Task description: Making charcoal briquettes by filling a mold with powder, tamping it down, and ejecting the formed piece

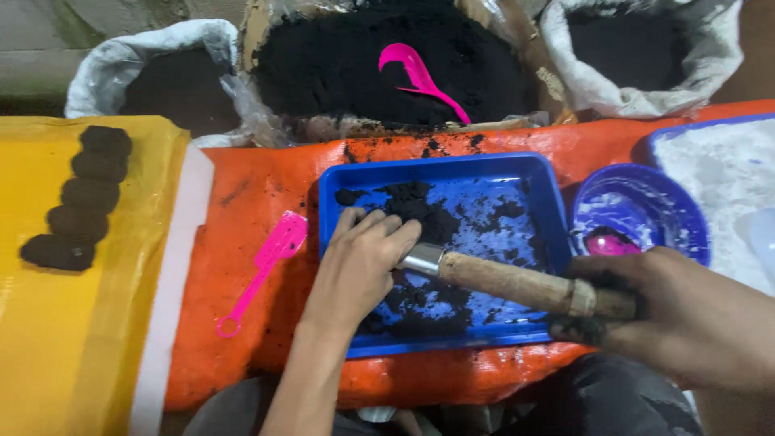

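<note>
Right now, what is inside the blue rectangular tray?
The blue tray holds scattered clumps of black powder. The left hand rests in it against the metal tip of a wooden-handled tool held by the right hand. Whatever lies beneath the hand is hidden.

- Open orange sheet (250,194) lay left of the blue tray (541,242), crossed only by a pink scoop (262,270).
- The tool's wooden handle (525,287) barred the tray's near right.
- Sacks of black powder (347,56) walled the far side; a blue bowl (642,206) crowded the right.
</note>
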